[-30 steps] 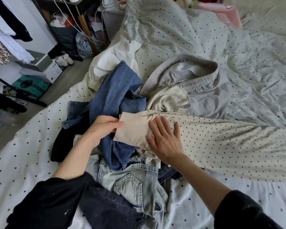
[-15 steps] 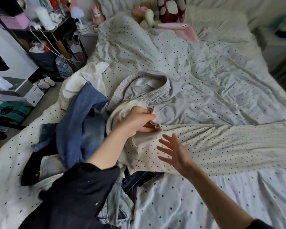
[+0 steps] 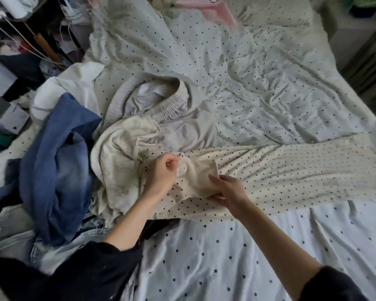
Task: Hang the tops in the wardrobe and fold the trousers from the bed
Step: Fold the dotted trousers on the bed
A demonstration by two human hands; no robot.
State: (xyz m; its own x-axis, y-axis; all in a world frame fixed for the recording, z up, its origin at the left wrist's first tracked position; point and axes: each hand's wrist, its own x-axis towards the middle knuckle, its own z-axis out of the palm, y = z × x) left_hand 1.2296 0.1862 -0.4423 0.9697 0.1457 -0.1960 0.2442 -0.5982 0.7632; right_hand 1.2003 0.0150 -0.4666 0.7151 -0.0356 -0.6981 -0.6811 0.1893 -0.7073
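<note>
Both hands on the dotted cream trousers

Currently the dotted cream trousers (image 3: 269, 170) are spread across the bed (image 3: 258, 83). Their plain cream end is pinched by the curled fingers (image 3: 172, 161) of the left hand (image 3: 161, 172) and gripped at its lower edge by the right hand (image 3: 228, 190). No readable writing is seen.

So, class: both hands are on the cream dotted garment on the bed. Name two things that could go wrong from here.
1. The cream dotted garment lies partly over the grey elastic-waist trousers and against the blue denim; lifting it may drag them along.
2. The left hand and right hand grip it close together near one bunched end, so the long stretched part may trail and crease.
</note>
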